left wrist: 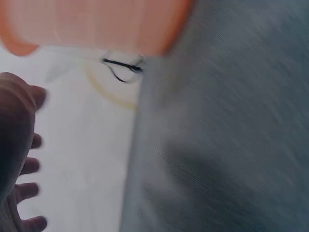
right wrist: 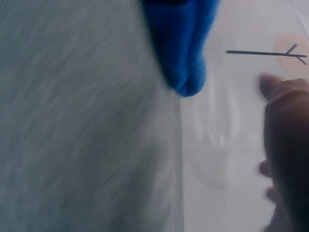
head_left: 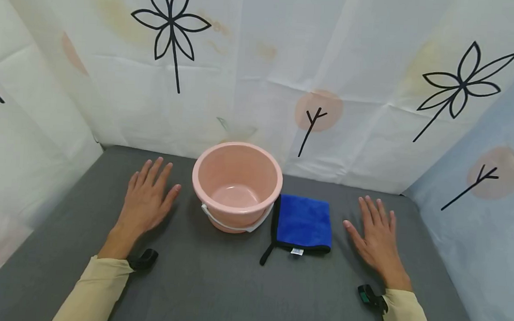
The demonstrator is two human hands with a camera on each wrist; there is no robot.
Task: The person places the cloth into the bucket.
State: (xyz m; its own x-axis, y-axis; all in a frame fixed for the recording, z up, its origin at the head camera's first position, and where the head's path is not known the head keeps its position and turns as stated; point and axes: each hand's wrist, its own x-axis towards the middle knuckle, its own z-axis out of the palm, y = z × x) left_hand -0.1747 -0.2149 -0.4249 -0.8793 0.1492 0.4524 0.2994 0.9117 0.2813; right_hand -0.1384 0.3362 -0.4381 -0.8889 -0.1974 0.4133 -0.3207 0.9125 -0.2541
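Observation:
A pink plastic bucket (head_left: 236, 218) stands upright at the back middle of the grey table, its white handle hanging down along the front. Just right of it lies a folded blue towel (head_left: 304, 221) with black edging, a black loop and a small white tag. My left hand (head_left: 144, 203), fingers straight and spread, is left of the bucket and apart from it. To the right of the towel is my right hand (head_left: 377, 239), also with straight fingers and holding nothing. In the left wrist view the bucket (left wrist: 96, 24) shows beyond the thumb; the right wrist view shows the folded towel (right wrist: 181, 48).
The grey tabletop (head_left: 215, 289) extends in front of the bucket and towel. A white printed curtain (head_left: 263, 49) rises behind the table's back edge and along both sides. Each wrist wears a black strap device, such as the left one (head_left: 144, 260).

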